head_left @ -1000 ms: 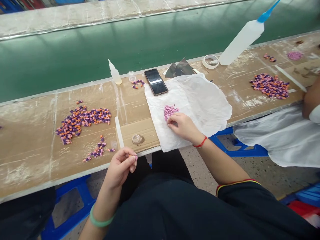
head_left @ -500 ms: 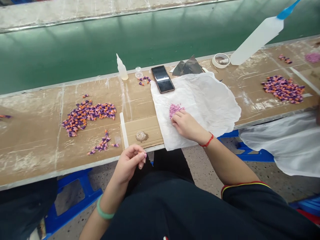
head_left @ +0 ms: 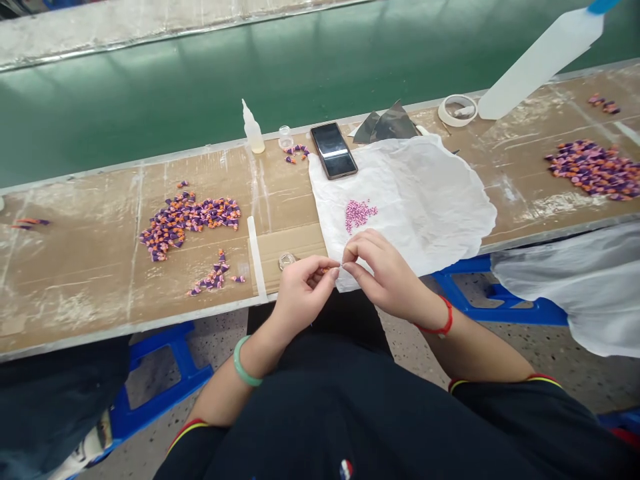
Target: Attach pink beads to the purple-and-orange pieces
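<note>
My left hand (head_left: 306,287) is closed in a pinch on a small piece, mostly hidden, with a bit of orange showing between the fingers. Touching or nearly touching it, my right hand (head_left: 383,270) pinches at the same spot; what its fingertips hold is too small to make out. Both hands hover over the near edge of a white cloth (head_left: 425,200). Just beyond the right hand, a scatter of tiny pink pieces (head_left: 359,215) lies on the cloth. A small clear round dish (head_left: 287,261) sits on cardboard beyond my left hand, partly covered by it.
Purple, orange and pink small pieces (head_left: 187,220) lie heaped at left, with another heap (head_left: 595,170) at right. A phone (head_left: 334,150) rests on the cloth's far edge. Behind stand a small dropper bottle (head_left: 253,130), a tape roll (head_left: 457,111) and a large white bottle (head_left: 540,63).
My right hand has left the tiny pink pieces and come back toward me. My left hand has moved right and up, so the fingertips of both hands now meet. The view has shifted slightly.
</note>
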Demonstrator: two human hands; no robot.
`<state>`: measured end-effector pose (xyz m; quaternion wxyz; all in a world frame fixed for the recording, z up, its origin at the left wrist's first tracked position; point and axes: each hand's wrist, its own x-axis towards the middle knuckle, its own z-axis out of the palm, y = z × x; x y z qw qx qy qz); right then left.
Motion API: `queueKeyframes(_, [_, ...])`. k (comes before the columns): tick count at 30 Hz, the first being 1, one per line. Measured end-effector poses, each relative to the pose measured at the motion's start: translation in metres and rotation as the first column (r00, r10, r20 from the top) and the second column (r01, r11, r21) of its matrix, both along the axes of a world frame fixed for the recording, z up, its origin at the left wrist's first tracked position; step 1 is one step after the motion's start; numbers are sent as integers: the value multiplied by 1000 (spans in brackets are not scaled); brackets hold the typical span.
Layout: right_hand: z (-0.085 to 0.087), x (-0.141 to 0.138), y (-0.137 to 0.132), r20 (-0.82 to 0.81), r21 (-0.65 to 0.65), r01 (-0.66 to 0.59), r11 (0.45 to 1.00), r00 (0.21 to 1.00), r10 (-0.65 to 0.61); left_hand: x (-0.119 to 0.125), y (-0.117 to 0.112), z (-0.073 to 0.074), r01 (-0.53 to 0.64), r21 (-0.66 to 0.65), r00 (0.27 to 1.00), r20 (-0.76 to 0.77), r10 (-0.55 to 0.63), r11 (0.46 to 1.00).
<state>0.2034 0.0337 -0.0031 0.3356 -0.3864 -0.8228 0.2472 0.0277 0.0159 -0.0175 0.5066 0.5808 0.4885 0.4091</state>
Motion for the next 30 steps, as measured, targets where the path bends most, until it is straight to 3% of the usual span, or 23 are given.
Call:
queueKeyframes(10, [3,-7,-10,-12,22,10,1000,1000,-10,-1,-5,3,-32,201,994,-98,52,979])
queueKeyframes(19, [9,-9,-11,-74,-106,6,994,997,-14,-8,-7,6,2,181,999,-52,8,984])
queueKeyframes(30, [6,-17,-10,-25,-71,27,997,999,-29,-12,-8,6,-2,224,997,-78,20,975])
